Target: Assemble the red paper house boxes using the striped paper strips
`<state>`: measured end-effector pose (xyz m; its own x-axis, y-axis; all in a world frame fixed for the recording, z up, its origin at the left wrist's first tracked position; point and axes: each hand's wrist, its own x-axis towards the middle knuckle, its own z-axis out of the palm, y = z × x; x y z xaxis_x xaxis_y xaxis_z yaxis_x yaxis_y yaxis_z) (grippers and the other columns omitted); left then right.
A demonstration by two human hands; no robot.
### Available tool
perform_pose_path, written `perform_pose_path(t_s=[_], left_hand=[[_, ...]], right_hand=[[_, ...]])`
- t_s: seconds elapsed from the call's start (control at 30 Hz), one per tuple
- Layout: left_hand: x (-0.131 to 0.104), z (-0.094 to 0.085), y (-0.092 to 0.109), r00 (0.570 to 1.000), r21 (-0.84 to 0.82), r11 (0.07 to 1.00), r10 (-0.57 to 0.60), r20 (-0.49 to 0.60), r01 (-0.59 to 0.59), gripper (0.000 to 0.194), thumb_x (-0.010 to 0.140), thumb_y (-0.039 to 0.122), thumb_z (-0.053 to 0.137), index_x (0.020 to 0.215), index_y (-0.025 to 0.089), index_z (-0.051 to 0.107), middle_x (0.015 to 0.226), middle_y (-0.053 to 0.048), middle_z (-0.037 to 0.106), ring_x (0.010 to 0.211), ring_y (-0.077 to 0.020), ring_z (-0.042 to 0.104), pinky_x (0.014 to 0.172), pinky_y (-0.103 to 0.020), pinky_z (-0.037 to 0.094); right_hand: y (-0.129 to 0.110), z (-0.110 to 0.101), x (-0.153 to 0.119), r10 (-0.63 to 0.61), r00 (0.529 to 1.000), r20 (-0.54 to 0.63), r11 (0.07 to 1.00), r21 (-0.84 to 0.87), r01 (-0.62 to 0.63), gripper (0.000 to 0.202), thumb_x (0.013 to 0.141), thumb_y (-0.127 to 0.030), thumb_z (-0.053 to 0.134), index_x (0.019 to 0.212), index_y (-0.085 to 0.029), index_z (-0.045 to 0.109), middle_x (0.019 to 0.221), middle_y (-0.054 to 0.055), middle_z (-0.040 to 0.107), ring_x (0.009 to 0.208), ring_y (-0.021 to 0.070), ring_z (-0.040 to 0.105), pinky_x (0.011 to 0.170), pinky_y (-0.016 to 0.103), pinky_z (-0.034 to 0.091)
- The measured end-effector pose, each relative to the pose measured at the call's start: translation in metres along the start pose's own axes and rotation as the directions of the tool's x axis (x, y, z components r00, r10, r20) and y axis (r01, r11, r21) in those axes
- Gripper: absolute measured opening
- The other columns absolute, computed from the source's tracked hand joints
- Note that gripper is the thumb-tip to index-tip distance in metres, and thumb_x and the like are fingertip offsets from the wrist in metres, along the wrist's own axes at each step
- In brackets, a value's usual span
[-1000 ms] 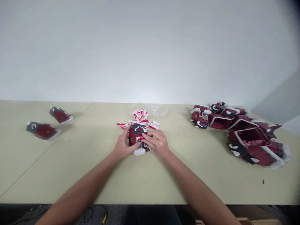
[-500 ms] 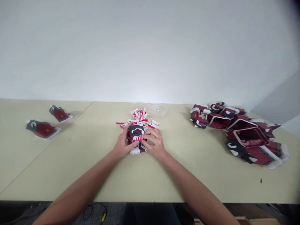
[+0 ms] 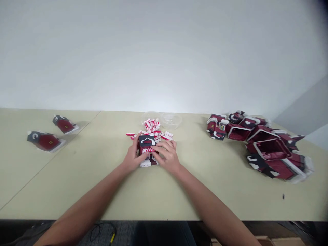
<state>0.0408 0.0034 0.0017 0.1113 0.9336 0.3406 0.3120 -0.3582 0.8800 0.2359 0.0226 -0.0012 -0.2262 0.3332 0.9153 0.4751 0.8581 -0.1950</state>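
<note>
House, small, dark red with a dark roof and white trim: at the middle of the bench, between both hands, seemingly propped on its base so its near face tilts up within view.

Left hand: fingers wrapped round the house's left side, thumb over the near face; presumably the steadying grip.

Right hand: fingers narrow, tips at the right end of a striped red-and-white piece lying across the near face; apparently pressing it there, though whether they pinch it, cannot tell.

Striped pieces, loose heap: just beyond the house, probably for short reach.

Clear bowls, two: left one behind the heap, right one beside it.

Houses, two, far left: set well apart from the rest.

Houses, clustered, right: several tipped, some with hollow openings showing; perhaps grouped as one stock.
</note>
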Motion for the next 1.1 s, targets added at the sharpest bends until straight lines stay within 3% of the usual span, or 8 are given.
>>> perform_pose_path(t_s=[0.4,0.63,1.1], left_hand=[[-0.001,-0.001,-0.001,1.0,0.003,1.0,0.023,0.005,-0.023,0.093,0.081,0.057,0.066,0.153,0.019,0.022,0.138,-0.012,0.057,0.119,-0.024,0.059,0.106,-0.038,0.045],[0.002,0.001,-0.002,0.997,-0.049,0.996,0.078,-0.021,-0.079,0.074,0.08,0.053,0.068,0.139,0.019,0.038,0.129,-0.011,0.061,0.112,-0.0218,0.062,0.098,-0.033,0.049],[0.0,0.003,-0.003,0.999,-0.087,0.995,0.046,-0.022,-0.048,0.073,0.076,0.053,0.073,0.131,0.02,0.039,0.114,-0.008,0.066,0.097,-0.0182,0.064,0.085,-0.029,0.049]], right_hand=[[-0.001,0.007,-0.003,0.071,0.995,-0.065,0.994,0.091,-0.065,0.009,0.092,-0.029,0.068,0.087,-0.026,0.075,0.086,-0.002,0.07,0.082,0.013,0.062,0.086,0.037,0.032],[-0.004,0.012,-0.006,0.213,0.974,-0.074,0.959,0.205,-0.195,0.006,0.088,-0.03,0.073,0.084,-0.026,0.074,0.085,-0.002,0.069,0.083,0.0144,0.062,0.082,0.036,0.034],[-0.008,0.007,-0.003,0.115,0.988,-0.105,0.985,0.14,-0.1,0.012,0.091,-0.021,0.068,0.08,-0.023,0.071,0.088,-0.001,0.07,0.085,0.0143,0.062,0.081,0.037,0.033]])
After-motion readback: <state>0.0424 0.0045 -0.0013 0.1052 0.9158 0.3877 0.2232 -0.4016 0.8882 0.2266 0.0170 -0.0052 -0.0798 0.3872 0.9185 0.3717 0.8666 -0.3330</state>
